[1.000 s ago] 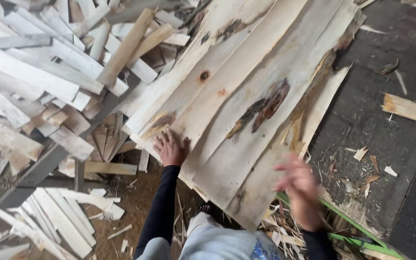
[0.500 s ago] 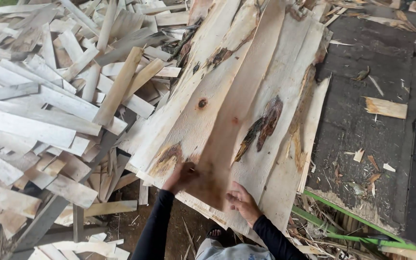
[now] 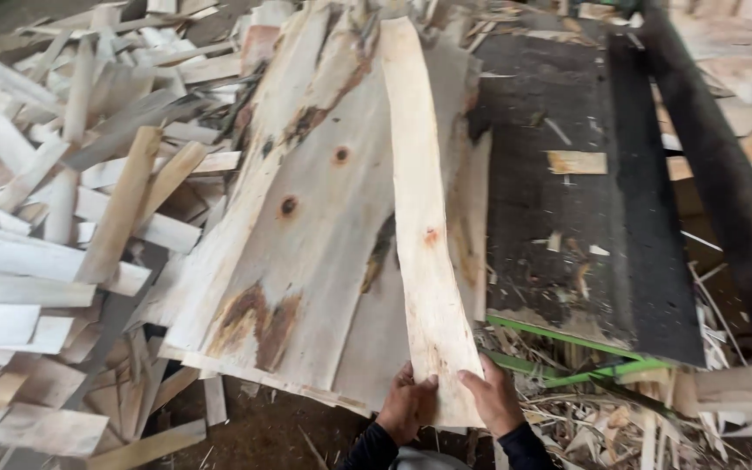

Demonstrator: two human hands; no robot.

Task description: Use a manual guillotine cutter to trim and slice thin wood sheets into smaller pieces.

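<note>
A long pale strip of wood veneer (image 3: 419, 218) lies on top of a stack of wide veneer sheets (image 3: 306, 252) with brown knots and stains. My left hand (image 3: 406, 405) grips the strip's near end from the left. My right hand (image 3: 493, 400) grips the same end from the right. The strip runs away from me up the middle of the view, over the stack. Both sleeves are dark.
A heap of loose pale wood offcuts (image 3: 63, 218) fills the left side. A dark flat board (image 3: 585, 200) with a green edge lies to the right, with a dark beam (image 3: 715, 165) beyond it. Splinters and scraps (image 3: 602, 418) litter the ground near my hands.
My right hand came in from the right and joined the left at the stack's near edge. Both now hold one narrow strip, which has shifted on top of the sheets.
</note>
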